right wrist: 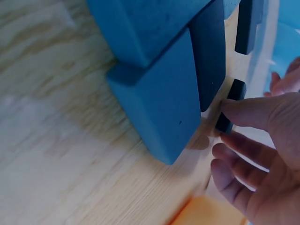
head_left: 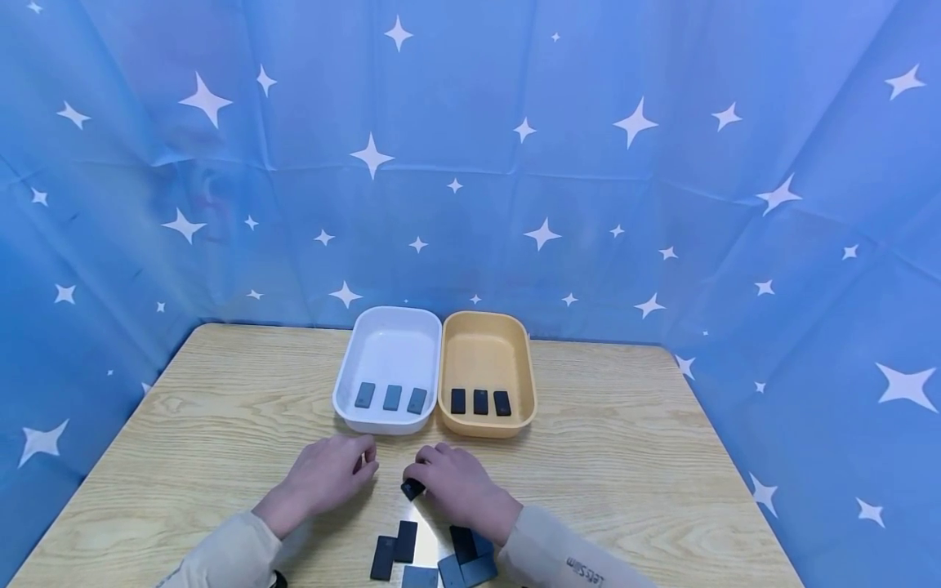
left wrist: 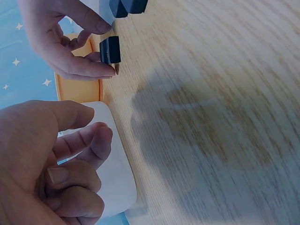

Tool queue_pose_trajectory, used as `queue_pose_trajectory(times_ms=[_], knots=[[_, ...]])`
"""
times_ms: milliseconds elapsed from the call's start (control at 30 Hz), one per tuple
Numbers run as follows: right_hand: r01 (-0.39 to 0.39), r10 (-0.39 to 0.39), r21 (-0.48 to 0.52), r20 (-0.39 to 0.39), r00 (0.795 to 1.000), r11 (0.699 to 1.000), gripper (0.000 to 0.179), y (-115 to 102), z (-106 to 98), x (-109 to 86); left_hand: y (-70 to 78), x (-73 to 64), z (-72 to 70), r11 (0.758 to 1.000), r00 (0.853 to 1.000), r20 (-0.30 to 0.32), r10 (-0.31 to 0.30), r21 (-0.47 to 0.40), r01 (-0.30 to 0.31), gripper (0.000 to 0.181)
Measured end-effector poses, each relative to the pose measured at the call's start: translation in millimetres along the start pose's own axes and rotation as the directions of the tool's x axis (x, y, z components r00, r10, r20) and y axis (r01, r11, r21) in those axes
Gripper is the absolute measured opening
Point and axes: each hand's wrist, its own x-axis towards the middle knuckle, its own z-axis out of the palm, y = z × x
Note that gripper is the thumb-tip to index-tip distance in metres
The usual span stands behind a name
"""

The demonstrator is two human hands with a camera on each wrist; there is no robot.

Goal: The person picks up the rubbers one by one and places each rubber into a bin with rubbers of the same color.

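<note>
My right hand pinches a small black rectangular block between thumb and fingers, in front of the bins. In the right wrist view the thumb lies across the held block, covering part of it. To its left, my left hand hovers over the table with loosely curled fingers and nothing in them. Two black blocks lie on the table nearer to me. Beside them several blue-grey blocks lie in a loose pile with another black block, partly hidden by the right forearm.
A white bin stands at the back of the wooden table, with three blue-grey blocks in a row inside. Touching its right side, a yellow-orange bin holds three black blocks. A blue starry curtain hangs behind.
</note>
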Motion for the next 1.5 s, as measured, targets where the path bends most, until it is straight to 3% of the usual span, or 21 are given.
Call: queue_pose_trajectory(times_ms=[1033,1500], knots=[[-0.066,0.068,-0.024,0.071,0.995,0.998,0.025,0.5,-3.6,-0.4,2.3,-0.6,0.6,1.000,1.000,-0.001,0.007,-0.006,-0.007,0.021],[-0.115,0.116,-0.020,0.033,0.993,0.993,0.020,12.4,-14.4,-13.4,3.4,-1.0,1.7,1.000,1.000,-0.012,0.018,-0.021,-0.018,0.020]])
